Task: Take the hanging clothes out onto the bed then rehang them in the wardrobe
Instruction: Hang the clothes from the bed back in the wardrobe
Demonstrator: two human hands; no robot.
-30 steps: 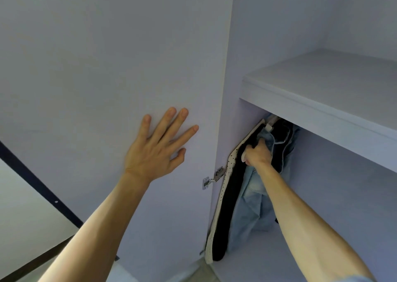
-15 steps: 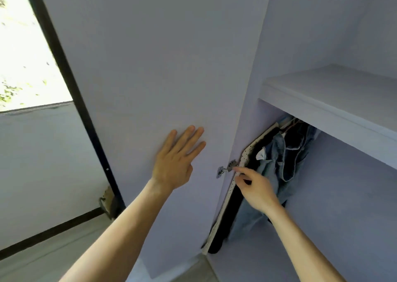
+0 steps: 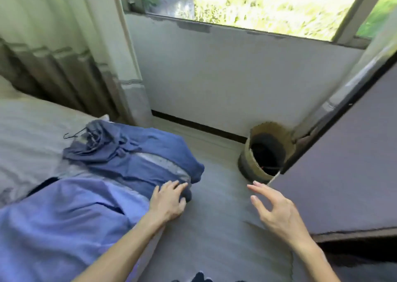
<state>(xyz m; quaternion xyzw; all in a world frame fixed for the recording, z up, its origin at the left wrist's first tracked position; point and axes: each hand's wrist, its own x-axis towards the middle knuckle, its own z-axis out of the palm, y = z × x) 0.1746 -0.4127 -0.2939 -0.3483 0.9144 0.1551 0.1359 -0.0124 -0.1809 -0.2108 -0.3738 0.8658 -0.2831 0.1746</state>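
Clothes are lying out on the bed right now, two pieces that I can make out. The left hand rests on the near end of a dark blue garment, right where it bunches at the bed's edge. Its fingers lie flat across the cloth, not curled round anything. The right hand is up in the air over the floor, fingers spread and loose, holding nothing, well apart from the left one.

The dark blue garment lies crumpled across the bed with a pale band running along it. A thin dark hanger sticks out of its far end, hook pointing over the grey bedding. Just beside it, closer to the camera, is a lighter blue shirt, spread flatter, and the left forearm crosses its edge.

Off to the right is the wardrobe door, standing open, with the right hand's fingertips near its lower corner. Past that corner a round woven basket sits on the floor against the white wall. It's dark inside and I can't really tell what's in it. Above the wall is a window with bright greenery outside, and a pale curtain hangs behind the bed on the left.
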